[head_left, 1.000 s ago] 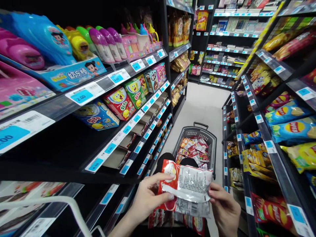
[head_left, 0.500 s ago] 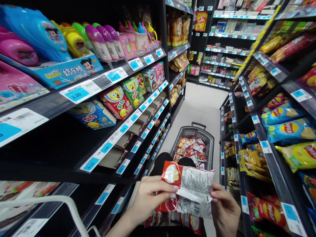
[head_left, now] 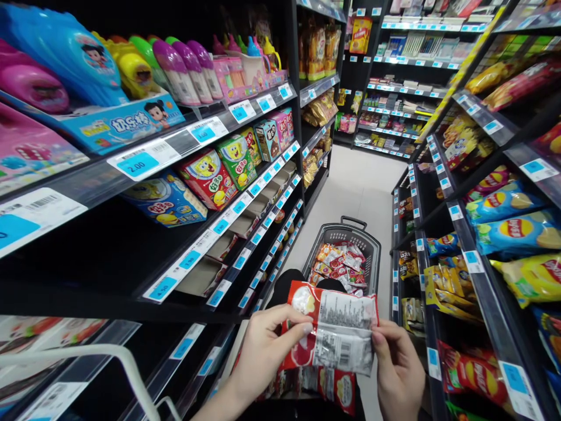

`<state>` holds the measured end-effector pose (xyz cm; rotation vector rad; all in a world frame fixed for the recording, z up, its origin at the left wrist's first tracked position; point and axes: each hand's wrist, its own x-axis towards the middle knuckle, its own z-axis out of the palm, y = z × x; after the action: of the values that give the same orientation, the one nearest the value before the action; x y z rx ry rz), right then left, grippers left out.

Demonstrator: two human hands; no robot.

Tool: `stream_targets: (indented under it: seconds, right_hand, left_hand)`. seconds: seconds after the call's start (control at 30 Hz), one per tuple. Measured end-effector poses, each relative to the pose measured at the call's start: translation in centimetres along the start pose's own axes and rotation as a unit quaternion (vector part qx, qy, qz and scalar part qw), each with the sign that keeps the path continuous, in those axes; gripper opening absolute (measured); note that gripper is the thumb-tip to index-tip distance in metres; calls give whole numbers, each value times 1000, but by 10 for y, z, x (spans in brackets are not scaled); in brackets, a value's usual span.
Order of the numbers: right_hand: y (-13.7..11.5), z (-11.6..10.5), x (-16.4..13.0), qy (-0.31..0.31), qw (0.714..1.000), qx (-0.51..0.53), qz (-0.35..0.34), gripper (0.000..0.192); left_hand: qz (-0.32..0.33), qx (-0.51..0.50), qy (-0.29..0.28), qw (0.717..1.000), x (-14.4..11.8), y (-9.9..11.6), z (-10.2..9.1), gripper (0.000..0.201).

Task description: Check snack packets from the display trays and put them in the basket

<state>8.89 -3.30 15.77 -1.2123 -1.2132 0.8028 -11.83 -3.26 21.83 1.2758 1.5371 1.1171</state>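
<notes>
We hold the red snack packet (head_left: 333, 330) flat between both hands, left hand (head_left: 263, 356) fingers pinching its left edge, right hand (head_left: 397, 368) fingers gripping its right edge, above the basket (head_left: 372, 248).

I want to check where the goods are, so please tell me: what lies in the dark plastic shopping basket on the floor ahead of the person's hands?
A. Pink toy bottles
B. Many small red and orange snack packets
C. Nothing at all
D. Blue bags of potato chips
B: the dark plastic shopping basket on the aisle floor is filled with small red and orange snack packets, like the red and silver packet held in both hands.
</notes>
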Motion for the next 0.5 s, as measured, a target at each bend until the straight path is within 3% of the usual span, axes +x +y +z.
stream_targets:
  seconds: [0.17, 0.3, 0.5]
  right_hand:
    - [-13, 3, 7, -20, 998, 7, 54, 23]
    - [-8, -1, 8, -31, 993, 28, 114, 20]
    - [6, -13, 7, -20, 984, 52, 169, 20]
  left_hand:
    - [-84, -86, -5, 993, 7, -3, 4, 3]
    - [-140, -220, -33, 965, 10, -10, 6, 27]
    - [-107, -174, -36, 978, 11, -11, 4, 11]
